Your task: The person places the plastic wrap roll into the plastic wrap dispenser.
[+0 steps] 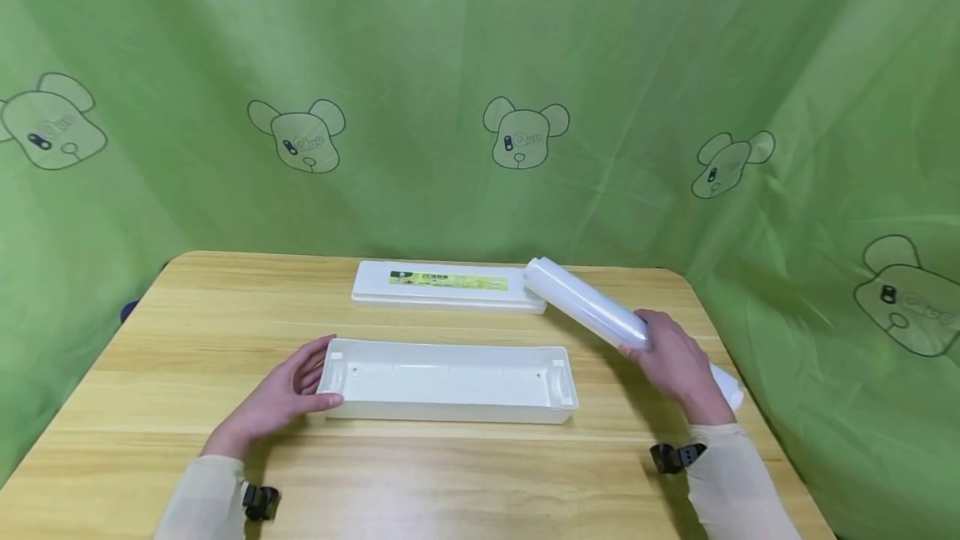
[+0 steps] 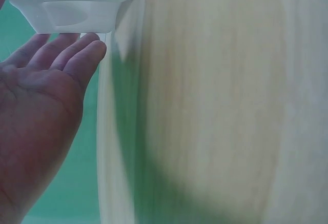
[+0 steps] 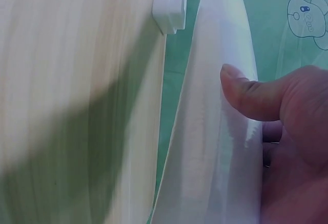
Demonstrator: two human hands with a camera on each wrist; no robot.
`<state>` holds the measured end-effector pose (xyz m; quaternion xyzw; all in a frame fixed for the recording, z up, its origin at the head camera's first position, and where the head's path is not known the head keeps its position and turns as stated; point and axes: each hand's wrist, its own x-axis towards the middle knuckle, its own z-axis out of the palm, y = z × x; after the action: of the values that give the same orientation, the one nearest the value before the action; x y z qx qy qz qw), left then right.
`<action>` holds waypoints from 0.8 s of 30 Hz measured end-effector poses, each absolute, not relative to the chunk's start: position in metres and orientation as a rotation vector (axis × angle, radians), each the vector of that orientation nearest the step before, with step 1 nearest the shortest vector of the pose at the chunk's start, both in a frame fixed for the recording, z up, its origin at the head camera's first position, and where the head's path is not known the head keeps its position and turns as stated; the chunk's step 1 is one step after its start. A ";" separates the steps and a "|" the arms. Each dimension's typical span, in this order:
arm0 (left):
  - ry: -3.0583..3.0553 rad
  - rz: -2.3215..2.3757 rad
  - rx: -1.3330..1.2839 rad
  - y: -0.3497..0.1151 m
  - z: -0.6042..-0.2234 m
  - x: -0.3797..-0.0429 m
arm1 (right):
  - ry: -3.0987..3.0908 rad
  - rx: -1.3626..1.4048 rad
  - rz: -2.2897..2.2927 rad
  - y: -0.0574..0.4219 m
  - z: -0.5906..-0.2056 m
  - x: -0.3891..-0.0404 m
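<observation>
A long white plastic box (image 1: 450, 412) lies open-topped on the table, its inside facing up. My left hand (image 1: 288, 386) holds its left end, thumb over the near corner and fingers along the end wall. In the left wrist view those fingers (image 2: 77, 57) reach to the lower edge of the box end (image 2: 72, 16). My right hand (image 1: 671, 357) grips a roll of plastic wrap (image 1: 588, 302) around its middle. The roll slants, its far end overlapping the right end of the white lid (image 1: 450, 294). In the right wrist view the thumb lies across the roll (image 3: 215, 131).
The lid, with a green and yellow label (image 1: 448, 280), lies behind the box near the back edge of the wooden table (image 1: 420, 482). A green curtain (image 1: 420, 32) with bear-head outlines hangs behind and along both sides.
</observation>
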<state>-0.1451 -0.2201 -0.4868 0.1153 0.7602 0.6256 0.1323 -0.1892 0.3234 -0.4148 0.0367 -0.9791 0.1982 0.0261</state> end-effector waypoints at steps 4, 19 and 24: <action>2.206 1.817 0.332 -0.220 -0.486 -0.145 | -3.022 0.141 0.620 0.320 -0.413 -0.190; 2.210 1.798 0.332 -0.219 -0.482 -0.142 | -3.052 0.202 0.623 0.308 -0.406 -0.192; 2.220 1.795 0.335 -0.221 -0.483 -0.143 | -3.045 0.232 0.612 0.301 -0.402 -0.196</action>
<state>-0.1428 -0.2205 -0.4828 0.1157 0.7653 0.6190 0.1332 -0.1960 0.3010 -0.4025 0.0746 -0.9776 0.1966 0.0133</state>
